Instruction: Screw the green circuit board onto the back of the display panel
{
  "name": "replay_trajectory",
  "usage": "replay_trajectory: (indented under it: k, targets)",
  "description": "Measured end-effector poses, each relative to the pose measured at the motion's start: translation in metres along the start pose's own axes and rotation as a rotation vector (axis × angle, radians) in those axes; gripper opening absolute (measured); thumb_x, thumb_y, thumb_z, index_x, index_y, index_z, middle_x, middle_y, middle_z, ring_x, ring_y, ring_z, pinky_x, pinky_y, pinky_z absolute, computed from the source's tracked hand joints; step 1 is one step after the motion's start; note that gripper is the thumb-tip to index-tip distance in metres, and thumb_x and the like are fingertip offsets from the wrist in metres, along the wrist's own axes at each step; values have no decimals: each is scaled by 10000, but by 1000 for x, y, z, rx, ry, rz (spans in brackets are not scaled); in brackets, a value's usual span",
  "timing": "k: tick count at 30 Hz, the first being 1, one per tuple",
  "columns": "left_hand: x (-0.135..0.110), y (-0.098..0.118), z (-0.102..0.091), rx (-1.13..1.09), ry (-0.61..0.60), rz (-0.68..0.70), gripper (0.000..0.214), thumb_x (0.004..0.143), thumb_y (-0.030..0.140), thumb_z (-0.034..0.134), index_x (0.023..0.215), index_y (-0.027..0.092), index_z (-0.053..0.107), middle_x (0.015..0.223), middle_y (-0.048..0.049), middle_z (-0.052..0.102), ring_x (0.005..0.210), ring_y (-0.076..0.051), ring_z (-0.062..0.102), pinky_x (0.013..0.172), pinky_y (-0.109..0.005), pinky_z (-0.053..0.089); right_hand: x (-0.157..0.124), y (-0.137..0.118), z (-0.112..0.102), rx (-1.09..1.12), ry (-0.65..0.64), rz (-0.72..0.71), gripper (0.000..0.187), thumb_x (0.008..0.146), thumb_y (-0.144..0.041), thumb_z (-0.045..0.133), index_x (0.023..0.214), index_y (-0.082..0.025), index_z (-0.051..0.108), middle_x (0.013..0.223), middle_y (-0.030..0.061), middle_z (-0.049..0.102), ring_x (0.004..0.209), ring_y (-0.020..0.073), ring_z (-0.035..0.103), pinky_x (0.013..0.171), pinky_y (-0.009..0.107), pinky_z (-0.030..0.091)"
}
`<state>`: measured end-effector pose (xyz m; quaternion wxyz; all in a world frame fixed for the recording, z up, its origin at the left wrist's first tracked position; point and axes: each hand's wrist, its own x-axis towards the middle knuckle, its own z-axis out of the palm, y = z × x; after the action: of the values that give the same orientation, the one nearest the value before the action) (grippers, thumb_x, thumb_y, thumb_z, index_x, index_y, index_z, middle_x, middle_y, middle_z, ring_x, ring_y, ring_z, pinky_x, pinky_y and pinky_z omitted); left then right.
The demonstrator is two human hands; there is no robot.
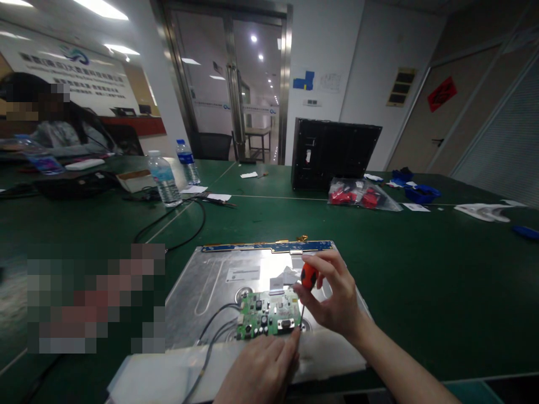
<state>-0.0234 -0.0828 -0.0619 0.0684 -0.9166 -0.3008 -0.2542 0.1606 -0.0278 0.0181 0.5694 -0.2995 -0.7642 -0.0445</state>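
Note:
A silver metal panel [219, 280] lies flat on the green table [421, 269], with a blue strip board [269, 246] along its far edge. A small green circuit board [267, 314] sits on the panel's near part, grey cables running off its left side. My right hand [337, 297] is closed round a screwdriver with a red-orange handle [309, 276], its tip down at the board's right corner. My left hand [263, 367] rests at the board's near edge, a fingertip touching next to the screwdriver tip; its fingers are curled.
Two water bottles [164, 178] and black cables [185, 224] lie at the back left. A black monitor shell [332, 152] stands at the back, beside a plastic bag with red parts [362, 196]. Blue items [421, 193] sit right. Another person [63, 126] sits far left.

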Motion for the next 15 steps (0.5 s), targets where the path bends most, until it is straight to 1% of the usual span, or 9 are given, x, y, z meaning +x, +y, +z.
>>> replay_trajectory:
  k: [2,5,8,10,15]
  targets:
    - [0,0,-1,2,-4,4,420,821,46,446,1236,77,499,791,-59,715,617,-206,671,542,-305,543,0,0,-1,10,-8,2,360,878,-191,573,1234,-200,517,914,52,564,658,137,540,489,240,473]
    - [2,0,-2,3,3,6,387,847,59,440,1229,77,499,771,-52,709,615,-207,673,531,-305,541,0,0,-2,49,-15,9,422,848,-148,516,1268,-174,483,881,48,569,637,140,531,469,239,457]
    - [3,0,-3,0,14,10,358,865,61,427,1213,85,506,744,-40,701,594,-193,665,522,-290,529,-1,0,-3,93,-22,8,419,833,-137,484,1250,-169,471,874,52,574,673,155,559,464,237,453]
    - [2,0,-1,5,19,7,350,866,64,424,1204,88,513,737,-40,696,590,-190,662,524,-286,526,-1,0,-3,100,-25,-4,387,845,-154,501,1231,-173,479,892,59,580,700,161,570,467,235,455]
    - [0,0,1,15,5,-5,349,871,82,440,1213,92,509,746,-41,695,602,-200,662,532,-296,531,-1,2,-2,25,-3,-22,342,879,-244,630,1200,-205,517,920,52,563,681,145,552,505,248,481]
